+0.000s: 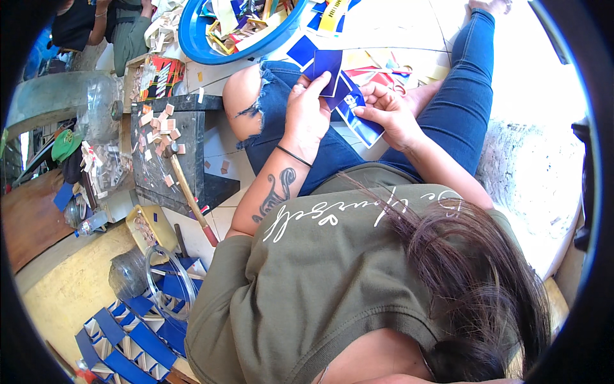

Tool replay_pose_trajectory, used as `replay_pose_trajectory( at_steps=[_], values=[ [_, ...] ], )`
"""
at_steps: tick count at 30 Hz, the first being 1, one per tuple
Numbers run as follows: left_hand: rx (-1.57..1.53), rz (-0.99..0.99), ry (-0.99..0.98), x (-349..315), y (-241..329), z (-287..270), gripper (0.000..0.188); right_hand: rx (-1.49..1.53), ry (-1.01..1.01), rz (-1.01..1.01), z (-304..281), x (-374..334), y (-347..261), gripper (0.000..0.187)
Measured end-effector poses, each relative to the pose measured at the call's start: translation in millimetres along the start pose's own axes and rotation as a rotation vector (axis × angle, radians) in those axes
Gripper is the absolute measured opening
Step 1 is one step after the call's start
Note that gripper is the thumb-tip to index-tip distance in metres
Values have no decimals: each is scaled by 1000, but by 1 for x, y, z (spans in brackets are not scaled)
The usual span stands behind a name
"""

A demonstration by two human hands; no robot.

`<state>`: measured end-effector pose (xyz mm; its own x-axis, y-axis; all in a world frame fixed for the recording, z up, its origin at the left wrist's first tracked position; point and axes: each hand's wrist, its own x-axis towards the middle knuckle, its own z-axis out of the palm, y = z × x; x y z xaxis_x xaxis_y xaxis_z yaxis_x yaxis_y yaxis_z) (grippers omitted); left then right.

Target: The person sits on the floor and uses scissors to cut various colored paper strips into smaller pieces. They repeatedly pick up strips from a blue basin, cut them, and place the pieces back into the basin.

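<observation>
Above my lap, my left hand [307, 109] pinches a dark blue card piece [327, 66] between thumb and fingers. My right hand [389, 116] is closed on a glossy blue card strip [366, 130] with white print and a pale edge. The two blue pieces meet between my hands; I cannot tell whether they are joined. Just beyond my left hand lies another blue card piece [302, 51]. On the floor between my legs are coloured scraps [377, 67], with scissors [403, 70] partly showing among them.
A blue basin [246, 56] of offcuts stands ahead. To my left, a hammer [185, 185] and small wooden blocks [164, 128] rest on a dark bench [192, 102]. Blue-covered wooden pieces [128, 339] and a yellow container [153, 224] sit at lower left. Other people [96, 25] are at upper left.
</observation>
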<state>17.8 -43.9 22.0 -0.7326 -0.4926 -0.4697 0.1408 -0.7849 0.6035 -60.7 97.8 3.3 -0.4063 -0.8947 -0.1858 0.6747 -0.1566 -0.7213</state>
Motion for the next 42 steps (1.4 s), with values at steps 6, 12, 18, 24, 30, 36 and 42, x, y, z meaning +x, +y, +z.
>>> replay_pose_trajectory(
  at_steps=[6, 12, 18, 24, 30, 36, 42],
  values=[
    [-83, -53, 10, 0, 2, -1, 13, 94, -18, -60, -7, -8, 1, 19],
    [53, 7, 47, 1, 20, -7, 14, -183, -336, 265, -24, -16, -13, 11],
    [424, 110, -209, -4, 25, -2, 25, -568, -37, 0, -25, 11, -43, 44],
    [781, 153, -257, -11, 16, 2, 21, -631, 98, -13, 5, 41, -46, 25],
    [878, 102, -362, -15, 27, 1, 25, -269, 138, 174, 8, 45, -49, 20],
    [753, 113, -325, -6, 20, 1, 25, -91, 223, 206, 10, 40, -43, 33],
    [746, 195, -203, 17, 10, -3, 25, -400, 176, 149, 3, 39, -27, 27]
  ],
)
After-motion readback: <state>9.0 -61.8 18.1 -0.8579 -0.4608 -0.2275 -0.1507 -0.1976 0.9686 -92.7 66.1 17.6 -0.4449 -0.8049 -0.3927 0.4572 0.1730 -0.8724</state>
